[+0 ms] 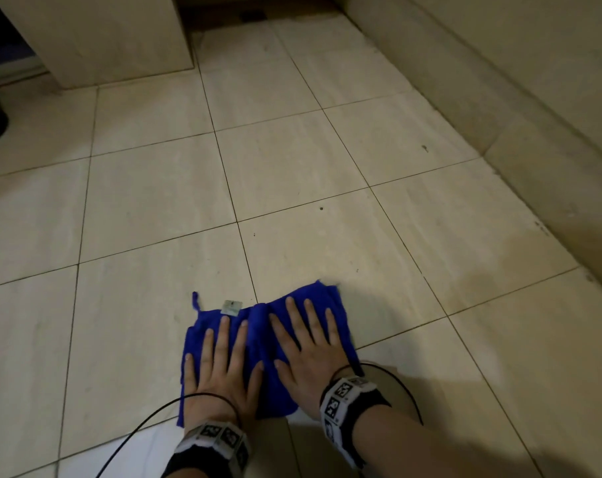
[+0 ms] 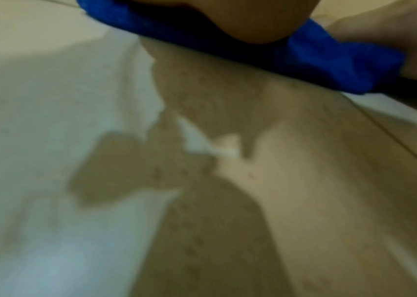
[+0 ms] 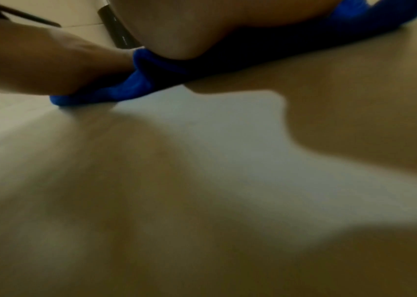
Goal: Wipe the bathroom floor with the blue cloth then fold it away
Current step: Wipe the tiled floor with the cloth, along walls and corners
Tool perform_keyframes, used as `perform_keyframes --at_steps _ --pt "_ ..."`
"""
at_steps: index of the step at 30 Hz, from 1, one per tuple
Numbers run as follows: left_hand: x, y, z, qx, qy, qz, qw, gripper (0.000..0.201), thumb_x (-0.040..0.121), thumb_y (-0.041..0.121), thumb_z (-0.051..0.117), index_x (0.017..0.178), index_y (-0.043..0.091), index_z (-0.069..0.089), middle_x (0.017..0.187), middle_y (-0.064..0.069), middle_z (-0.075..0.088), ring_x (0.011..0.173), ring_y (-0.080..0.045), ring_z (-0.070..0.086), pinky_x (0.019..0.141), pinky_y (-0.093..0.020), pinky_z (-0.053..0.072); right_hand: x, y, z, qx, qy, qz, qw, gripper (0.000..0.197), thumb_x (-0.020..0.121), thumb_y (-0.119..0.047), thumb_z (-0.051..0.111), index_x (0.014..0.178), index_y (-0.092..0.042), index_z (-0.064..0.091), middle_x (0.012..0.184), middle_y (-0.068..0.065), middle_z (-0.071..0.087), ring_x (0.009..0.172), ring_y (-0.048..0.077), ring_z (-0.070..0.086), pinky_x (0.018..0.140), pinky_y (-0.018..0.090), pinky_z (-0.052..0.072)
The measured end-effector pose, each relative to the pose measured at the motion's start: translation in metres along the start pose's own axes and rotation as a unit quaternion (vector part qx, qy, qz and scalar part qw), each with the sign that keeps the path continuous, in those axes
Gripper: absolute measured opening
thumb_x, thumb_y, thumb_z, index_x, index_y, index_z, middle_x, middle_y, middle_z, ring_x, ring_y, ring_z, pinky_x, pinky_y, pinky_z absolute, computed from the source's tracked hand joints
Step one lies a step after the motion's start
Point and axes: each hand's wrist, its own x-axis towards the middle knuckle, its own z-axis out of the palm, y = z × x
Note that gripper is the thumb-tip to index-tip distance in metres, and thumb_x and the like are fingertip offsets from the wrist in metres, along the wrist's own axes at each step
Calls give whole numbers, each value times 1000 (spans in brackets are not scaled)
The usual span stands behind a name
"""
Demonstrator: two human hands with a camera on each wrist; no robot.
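Beige stone floor tiles (image 1: 148, 208) run ahead of me, and the blue terry cloth (image 1: 261, 343) lies spread and rumpled at the near edge, a white tag (image 1: 231, 307) at its far side. My left hand (image 1: 223, 367) presses flat on the cloth's left half, fingers straight and splayed, gripping nothing. My right hand (image 1: 306, 346) does the same on the right half. I judge I'm mid-wipe: small dark specks (image 1: 321, 208) dot tiles farther off, so floor remains, and no tidy fold has been made yet.
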Motion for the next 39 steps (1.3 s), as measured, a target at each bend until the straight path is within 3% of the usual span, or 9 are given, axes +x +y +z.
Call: perform_keyframes --at_steps 2,5,9,14,21,28,33,36,39 --pt "0 -1 -3 -5 -26 -29 999 76 72 62 -16 140 33 -36 149 10 -41 144 -14 -27 116 -46 -13 3 -12 2 6 -9 0 1000 70 90 -53 31 154 -26 23 163 10 15 147 36 18 113 58 11" --pt "0 7 -8 13 -57 -48 997 67 95 54 5 137 28 -39 143 5 -50 142 -19 -31 117 -50 -13 6 -15 3 11 -16 5 1000 69 90 -53 32 154 -26 23 163 9 16 148 35 18 113 57 9" --pt "4 22 -16 23 -77 -62 995 72 98 53 12 126 23 -47 130 0 -59 142 -27 -32 116 -55 -11 9 -1 1 26 -30 -19 999 64 93 -51 28 154 -32 18 164 2 9 150 30 11 118 57 7" --pt "17 59 -26 11 -65 -68 995 72 98 53 13 132 24 -44 140 -7 -53 142 -32 -31 116 -56 -8 19 30 -14 21 -34 -34 999 64 89 -50 4 152 -42 -5 163 -8 -16 149 21 -17 118 50 -13" --pt "46 128 -27 -10 -43 -54 998 75 97 58 13 143 25 -36 152 -9 -40 145 -32 -25 116 -56 -7 25 113 -38 14 -28 33 999 63 89 -60 6 148 -49 -14 160 -10 -23 148 20 -20 116 45 -19" --pt "61 171 -21 -37 -1 -39 999 72 93 58 4 136 26 -44 153 -9 -38 145 -32 -24 116 -56 -10 18 177 -53 37 -24 112 993 61 85 -66 -5 140 -55 -30 156 -12 -33 147 18 -25 117 44 -18" --pt "73 221 -22 -50 9 -6 999 75 87 58 14 152 22 0 161 -16 5 144 -35 6 112 -55 -7 16 196 -52 80 7 217 973 63 85 -65 -3 142 -53 -27 155 -13 -34 146 17 -27 116 45 -17" --pt "73 253 -23 -23 9 39 999 77 93 57 15 149 22 -25 157 -15 -27 143 -35 -15 110 -58 -14 12 210 -59 93 11 275 957 65 80 -63 -6 141 -52 -27 154 -13 -35 145 17 -27 115 44 -19" --pt "73 276 -24 -29 -3 61 998 78 86 55 25 153 19 7 161 -15 8 144 -38 10 112 -58 -6 4 233 -69 104 8 312 944 72 75 -66 -8 143 -51 -25 153 -11 -37 145 17 -28 115 43 -21"
